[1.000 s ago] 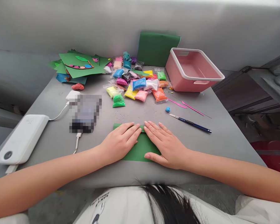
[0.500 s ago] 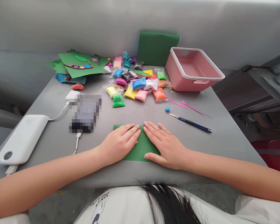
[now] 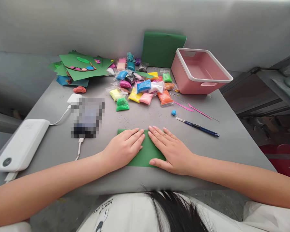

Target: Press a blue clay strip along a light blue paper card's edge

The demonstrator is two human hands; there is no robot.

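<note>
A green sheet of paper (image 3: pixel 148 154) lies on the grey table near its front edge, with a crease or fold line along its far side. Flat on its left part rests my left hand (image 3: pixel 124 147), fingers stretched out and pointing forward. My right hand (image 3: pixel 171 150) presses on the right part, fingers extended and thumb spread to the side. Both hands are open and grip nothing. Much of the sheet's left and right sides is hidden under them. Just beyond my right hand are a small blue clay lump (image 3: pixel 174 112) and a dark blue craft knife (image 3: pixel 198 127).
Several bags of coloured clay (image 3: pixel 143 86) are heaped mid-table. A pink basket (image 3: pixel 203 87) stands at the back right, by pink modelling tools (image 3: pixel 199 111). Decorated green sheets (image 3: pixel 79 72) lie back left. A white power bank (image 3: pixel 24 141) and a cabled, blurred device (image 3: pixel 87 117) sit left.
Hardly anything differs; both hands stay flat on the green paper. The view has shifted very slightly.
</note>
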